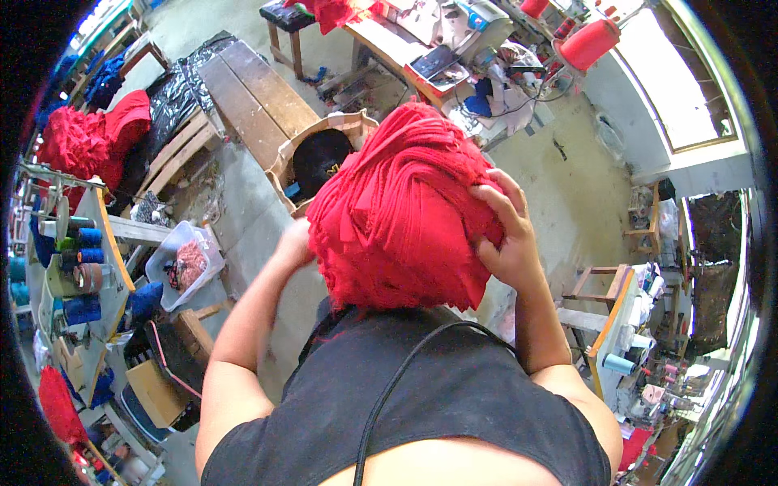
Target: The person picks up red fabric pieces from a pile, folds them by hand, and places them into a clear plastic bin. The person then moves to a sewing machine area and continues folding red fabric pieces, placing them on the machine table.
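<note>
A thick bundle of red knit fabric pieces [397, 219] is held up in front of my chest, its layers folded over and its lower edge frayed. My right hand [506, 235] grips the right side of the bundle with curled fingers, thumb pressed into the cloth. At its left side, my left hand [298, 240] holds the bundle; its fingers are hidden behind the fabric.
Beyond the bundle stands an open sack [279, 166] with dark contents, beside a wooden bench [251, 89]. A white plastic bin [185, 263] and a thread-spool rack [85, 259] are left. A cluttered worktable [397, 53] stands ahead; another workstation [612, 324] is right.
</note>
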Tool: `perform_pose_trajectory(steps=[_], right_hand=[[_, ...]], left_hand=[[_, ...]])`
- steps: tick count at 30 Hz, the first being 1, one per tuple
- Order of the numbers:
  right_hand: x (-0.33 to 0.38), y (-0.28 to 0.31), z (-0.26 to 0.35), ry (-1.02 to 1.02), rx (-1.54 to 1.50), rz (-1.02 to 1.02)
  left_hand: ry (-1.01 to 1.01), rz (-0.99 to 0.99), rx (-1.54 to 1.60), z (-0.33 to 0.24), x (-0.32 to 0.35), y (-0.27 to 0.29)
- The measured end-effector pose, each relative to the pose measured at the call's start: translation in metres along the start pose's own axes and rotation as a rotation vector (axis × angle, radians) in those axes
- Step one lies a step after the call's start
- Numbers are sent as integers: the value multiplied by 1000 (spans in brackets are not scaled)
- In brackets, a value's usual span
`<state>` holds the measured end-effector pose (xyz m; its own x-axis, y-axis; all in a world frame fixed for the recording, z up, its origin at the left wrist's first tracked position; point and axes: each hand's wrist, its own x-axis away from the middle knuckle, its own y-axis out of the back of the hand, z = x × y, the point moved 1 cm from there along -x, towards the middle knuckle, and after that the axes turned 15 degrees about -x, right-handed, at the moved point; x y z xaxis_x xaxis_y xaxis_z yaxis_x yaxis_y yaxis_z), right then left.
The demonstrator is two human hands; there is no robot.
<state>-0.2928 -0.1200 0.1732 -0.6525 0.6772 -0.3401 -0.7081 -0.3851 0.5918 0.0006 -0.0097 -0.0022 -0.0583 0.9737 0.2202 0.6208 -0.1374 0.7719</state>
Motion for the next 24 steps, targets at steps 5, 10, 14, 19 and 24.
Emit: perform_pose_trajectory(steps=[5, 10, 14, 19, 24], right_hand=[[8, -3, 6, 53, -30, 51], [-1, -7, 30, 101, 68, 12], [-23, -3, 26, 196, 126, -19], [-82, 0, 18, -53, -25, 151], [-113, -18, -43, -252, -213, 251]], left_hand=[[-124, -180, 1315, -18, -56, 36], [-281, 162, 1766, -44, -61, 23], [-289, 201, 1779, -39, -65, 19], [-293, 247, 1812, -36, -67, 16], [-291, 286, 1863, -39, -65, 10]])
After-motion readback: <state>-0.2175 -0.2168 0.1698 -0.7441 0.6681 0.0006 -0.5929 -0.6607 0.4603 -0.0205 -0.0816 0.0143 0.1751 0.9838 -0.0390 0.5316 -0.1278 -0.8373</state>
